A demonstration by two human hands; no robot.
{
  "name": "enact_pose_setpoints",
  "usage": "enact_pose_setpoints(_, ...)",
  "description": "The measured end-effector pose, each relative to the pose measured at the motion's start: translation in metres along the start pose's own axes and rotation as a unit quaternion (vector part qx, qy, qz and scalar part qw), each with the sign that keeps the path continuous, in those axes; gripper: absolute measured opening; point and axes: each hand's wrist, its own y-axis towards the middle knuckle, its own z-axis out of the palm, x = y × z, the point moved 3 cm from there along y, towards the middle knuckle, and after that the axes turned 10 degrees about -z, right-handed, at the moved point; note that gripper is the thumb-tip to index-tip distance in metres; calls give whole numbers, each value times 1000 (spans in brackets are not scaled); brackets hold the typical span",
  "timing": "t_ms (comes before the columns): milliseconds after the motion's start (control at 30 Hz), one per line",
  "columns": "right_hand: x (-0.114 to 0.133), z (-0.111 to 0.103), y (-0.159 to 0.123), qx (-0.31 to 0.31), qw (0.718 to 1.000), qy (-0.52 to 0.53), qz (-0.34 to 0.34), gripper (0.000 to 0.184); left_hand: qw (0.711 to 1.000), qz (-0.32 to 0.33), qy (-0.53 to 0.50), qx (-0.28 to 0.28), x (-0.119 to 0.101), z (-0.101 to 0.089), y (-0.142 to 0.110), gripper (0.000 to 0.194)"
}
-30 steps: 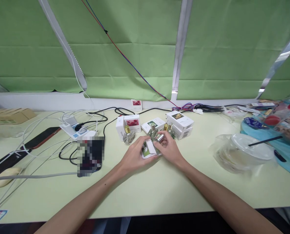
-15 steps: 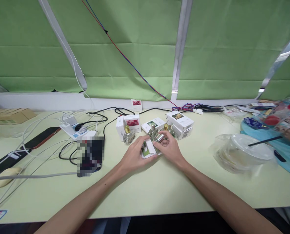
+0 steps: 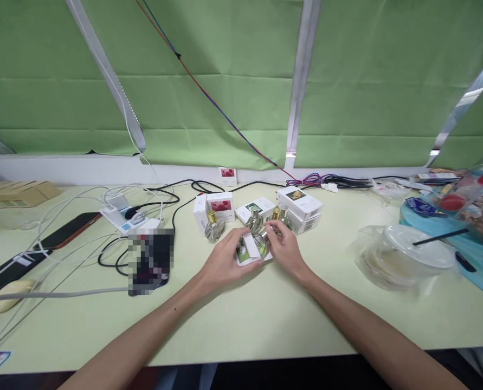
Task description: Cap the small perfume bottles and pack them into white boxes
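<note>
Around a small white box (image 3: 249,255) with a green-and-white picture, my left hand (image 3: 223,259) is closed, thumb in front and fingers behind. A flap of the box stands up at its open right end. A round glass perfume bottle (image 3: 259,244) lies on its side against that end; how far inside it sits, I cannot tell. My right hand (image 3: 285,248) pinches the bottle at its cap end, and the fingers hide most of the cap. Just behind the hands stand a silver-capped bottle (image 3: 255,221), a gold-capped bottle (image 3: 274,216) and a clear bottle (image 3: 285,218).
Another gold-capped bottle (image 3: 214,228) stands left, before white boxes with a red picture (image 3: 220,206). Stacked white boxes (image 3: 300,201) are behind right. A phone (image 3: 68,230), cables and a power strip (image 3: 123,214) lie left; a bagged, lidded cup with a straw (image 3: 407,254) sits right.
My right fingers have shifted over the bottle's cap, which showed shiny before. More of the bottle's round body now shows beside the flap. My left hand stays in place.
</note>
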Motion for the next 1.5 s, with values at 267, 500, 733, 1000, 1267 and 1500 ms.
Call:
enact_pose_setpoints(267,1,1,-1,-5,1000,-1,-6,33,1000,2,4,0,1,0,0,65)
enact_pose_setpoints(500,1,1,-1,-9,1000,-9,-11,33,1000,-4,5,6,0,0,-1,66)
enact_pose_setpoints(733,0,1,0,-11,1000,-3,-12,31,1000,3,8,6,1,1,-1,66)
enact_pose_setpoints(1000,2,1,0,-8,1000,11,-20,31,1000,2,11,4,-1,-1,-1,66)
enact_pose_setpoints(1267,2,1,-1,-4,1000,7,-20,33,1000,-1,13,7,0,0,-1,66)
enact_pose_setpoints(1500,-1,2,-1,0,1000,11,-24,33,1000,11,10,-1,2,1,-1,67)
